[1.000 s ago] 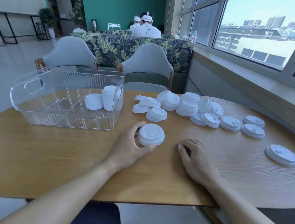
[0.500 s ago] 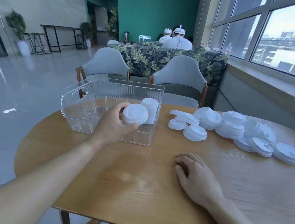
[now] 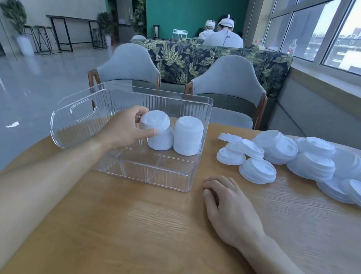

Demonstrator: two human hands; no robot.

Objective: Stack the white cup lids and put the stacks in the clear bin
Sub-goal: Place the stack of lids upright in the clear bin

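Note:
My left hand (image 3: 125,130) reaches into the clear bin (image 3: 85,115) and grips a small stack of white lids (image 3: 154,120), tilted, on top of a shorter stack (image 3: 161,141) inside the bin. A taller lid stack (image 3: 187,138) stands beside it at the bin's right wall. My right hand (image 3: 228,208) rests on the wooden table (image 3: 155,239) with fingers loosely curled, holding nothing. Several loose lids and short stacks (image 3: 280,156) lie on the table to the right of the bin.
Two grey chairs (image 3: 229,86) stand behind the table, a leaf-patterned sofa (image 3: 203,60) behind them with people seated facing away. A window ledge (image 3: 336,89) runs along the right. More lids (image 3: 358,191) lie near the table's right edge.
My left hand lifted the lid stack off the table, carried it left over the bin wall and lowered it onto the shorter stack inside. My right hand stayed on the table.

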